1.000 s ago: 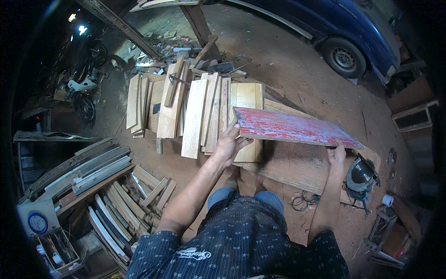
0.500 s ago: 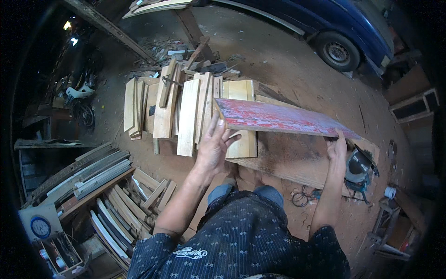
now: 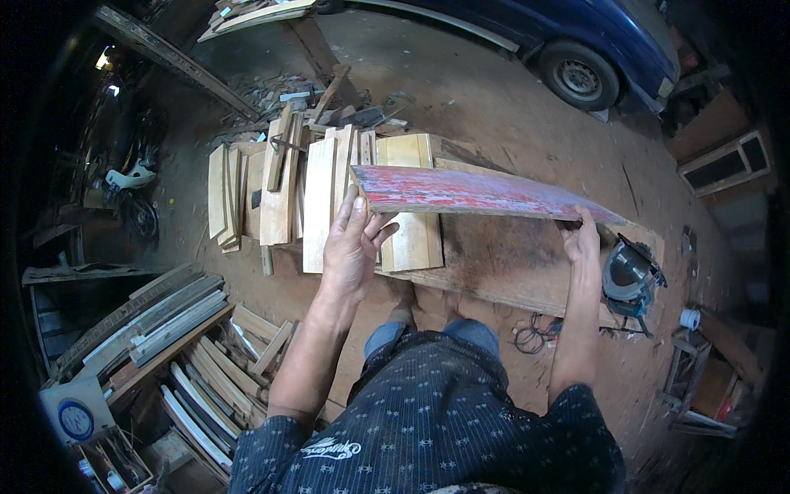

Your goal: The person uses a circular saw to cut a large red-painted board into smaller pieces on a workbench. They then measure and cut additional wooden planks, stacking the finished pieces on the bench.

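One worn red-and-purple board [image 3: 477,191] is already in both hands over the low table [image 3: 510,251] — not set down, its paint unstripped. The left hand [image 3: 352,243] pinches its left end; the right hand [image 3: 581,237] grips its near edge, towards the right end. Outward lie pale planks [image 3: 319,202] and a circular saw [image 3: 627,276] (untouched).

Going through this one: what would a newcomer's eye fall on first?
Probably the painted board, streaked red and purple, held near its left end by the left hand and toward its right by the right hand. Pale planks lie across the left part of the low table, and a dark blue vehicle stands at upper right.
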